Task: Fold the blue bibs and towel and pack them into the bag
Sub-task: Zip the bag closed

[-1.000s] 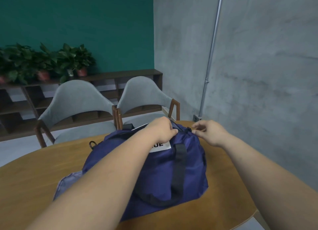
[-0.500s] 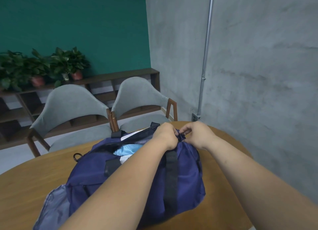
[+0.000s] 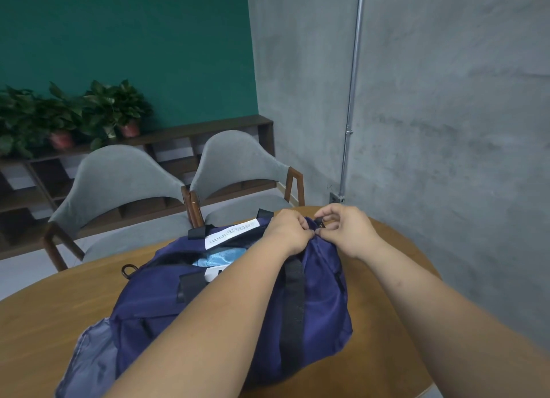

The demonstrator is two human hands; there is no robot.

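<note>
teal wall on the left, bare grey concrete on the right with a metal pipe [image 3: 354,85] running down it. against the teal wall stands a low dark shelf [image 3: 208,130] with potted plants [image 3: 89,112] on top, and two grey chairs [image 3: 119,183] are pulled up to the far edge of a round wooden desk [image 3: 44,323].

on the desk lies a navy bag [image 3: 321,293], slumped on its side, a black strap [image 3: 293,302] running over it. its mouth gapes on the left half, and a blue cloth [image 3: 221,256] shows inside, just under a white label [image 3: 232,234]; whether that is a bib or the towel i cannot tell.

both arms reach across the bag to its far end. the left hand [image 3: 287,231] has its fingers curled, grip clamped on the navy cloth at the top of the bag. the right hand [image 3: 346,234] sits just beside it, nearly knuckle to knuckle, thumb and fingertips pinched together on a small black tab [image 3: 320,224] at the bag's top seam. a paler grey panel [image 3: 92,365] hangs off the bag's near left corner.
</note>
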